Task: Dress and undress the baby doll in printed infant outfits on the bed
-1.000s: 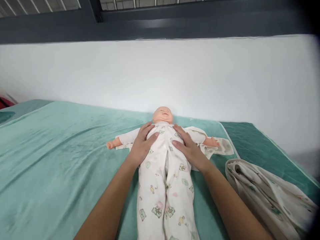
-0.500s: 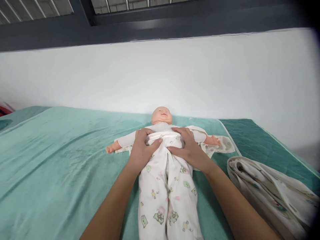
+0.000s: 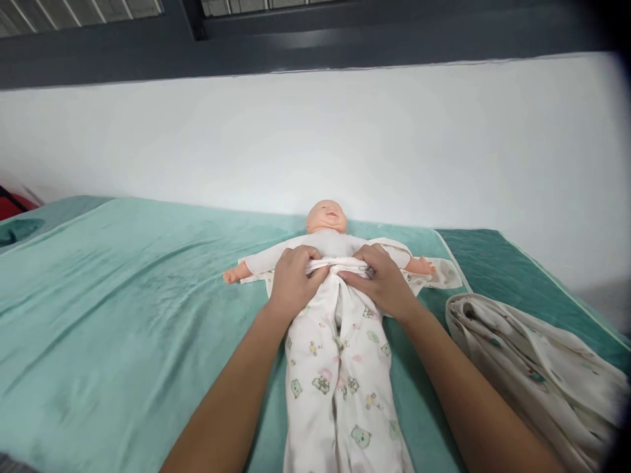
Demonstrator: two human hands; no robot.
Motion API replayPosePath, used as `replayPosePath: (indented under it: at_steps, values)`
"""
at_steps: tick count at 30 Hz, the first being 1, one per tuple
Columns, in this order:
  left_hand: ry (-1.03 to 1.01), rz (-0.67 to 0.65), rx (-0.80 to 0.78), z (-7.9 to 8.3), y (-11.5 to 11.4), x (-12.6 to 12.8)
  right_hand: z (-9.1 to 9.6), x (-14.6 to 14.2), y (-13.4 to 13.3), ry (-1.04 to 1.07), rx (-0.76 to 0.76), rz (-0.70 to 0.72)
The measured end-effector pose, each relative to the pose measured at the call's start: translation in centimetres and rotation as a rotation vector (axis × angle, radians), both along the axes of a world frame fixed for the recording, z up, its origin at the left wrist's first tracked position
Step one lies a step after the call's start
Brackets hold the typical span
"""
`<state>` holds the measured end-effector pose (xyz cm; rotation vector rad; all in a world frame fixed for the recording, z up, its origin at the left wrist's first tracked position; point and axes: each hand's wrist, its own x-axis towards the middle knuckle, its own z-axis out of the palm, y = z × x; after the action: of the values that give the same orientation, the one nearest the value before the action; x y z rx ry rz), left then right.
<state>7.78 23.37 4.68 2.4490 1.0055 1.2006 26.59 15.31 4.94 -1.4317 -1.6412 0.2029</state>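
A baby doll point(image 3: 331, 242) lies on its back with both arms spread, its head toward the wall. White pants point(image 3: 340, 368) printed with green bears cover its legs and reach its belly. My left hand point(image 3: 296, 276) pinches the waistband on one side, thumb in front and fingers over the edge. On the other side my right hand point(image 3: 382, 279) grips the same waistband in a like way. Between my thumbs the cloth is bunched. Beneath the doll a printed baby shirt point(image 3: 446, 272) is spread open, one sleeve showing past the doll's hand.
A folded patterned cloth point(image 3: 527, 368) lies to the right, close by my right forearm. Under everything is a green velvety cover point(image 3: 123, 315). A white wall point(image 3: 305, 138) stands behind the doll's head. Something red point(image 3: 14, 205) shows at the far left.
Both hands have drawn the waistband down from the doll's chest to its belly, and the cloth there is more bunched. The view has shifted slightly.
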Motion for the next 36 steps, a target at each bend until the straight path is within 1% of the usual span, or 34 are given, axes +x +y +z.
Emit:
replayPosePath:
  at_steps: [2, 4, 6, 9, 12, 14, 16, 18, 20, 22, 25, 27, 29, 32, 34, 36]
  values:
    - [0.018, 0.011, -0.001, -0.3, 0.2, -0.1, -0.1, 0.0, -0.4, -0.021, 0.036, 0.010]
    - [0.032, 0.014, 0.000, -0.6, 0.3, -0.3, -0.2, 0.1, -1.2, 0.005, 0.054, 0.009]
    - [0.058, 0.013, -0.005, -1.0, 0.4, -0.6, -0.5, 0.3, -2.4, 0.110, 0.069, 0.014]
    - [0.096, 0.019, -0.023, -1.5, 0.6, -1.0, -1.5, 0.8, -4.7, 0.336, 0.075, 0.002]
    - [0.074, 0.018, -0.019, -2.0, 0.9, -1.0, -2.7, 0.7, -6.6, 0.460, -0.013, -0.018]
    - [0.029, 0.011, -0.021, -2.3, 1.1, -0.9, -3.4, 0.1, -7.3, 0.454, -0.103, -0.011]
    - [-0.042, -0.001, -0.034, -2.4, 1.3, -0.7, -3.8, -0.6, -7.4, 0.393, -0.184, -0.017]
    - [-0.128, -0.037, -0.062, -2.4, 1.1, -0.8, -4.1, -1.3, -7.2, 0.305, -0.212, -0.059]
    - [-0.208, -0.083, -0.105, -2.3, 0.3, -1.4, -4.4, -1.6, -6.7, 0.210, -0.179, -0.124]
    - [-0.260, -0.109, -0.139, -2.4, -1.2, -2.4, -4.6, -1.6, -6.3, 0.119, -0.127, -0.182]
    - [-0.274, -0.088, -0.137, -2.7, -4.5, -4.3, -4.9, -1.4, -6.0, 0.028, -0.081, -0.222]
    - [-0.248, -0.064, -0.126, -3.0, -6.7, -5.4, -5.0, -1.3, -5.9, 0.005, -0.065, -0.227]
    - [-0.232, -0.028, -0.148, -3.3, -8.4, -6.2, -5.0, -1.3, -5.9, 0.007, -0.063, -0.225]
    - [-0.281, -0.002, -0.268, -3.7, -9.7, -6.7, -5.0, -1.2, -6.0, 0.061, -0.080, -0.207]
    - [-0.313, -0.016, -0.334, -3.8, -9.8, -6.7, -4.8, -1.3, -6.1, 0.117, -0.095, -0.186]
    - [-0.309, -0.011, -0.350, -3.9, -9.7, -6.6, -4.7, -1.3, -6.3, 0.168, -0.111, -0.164]
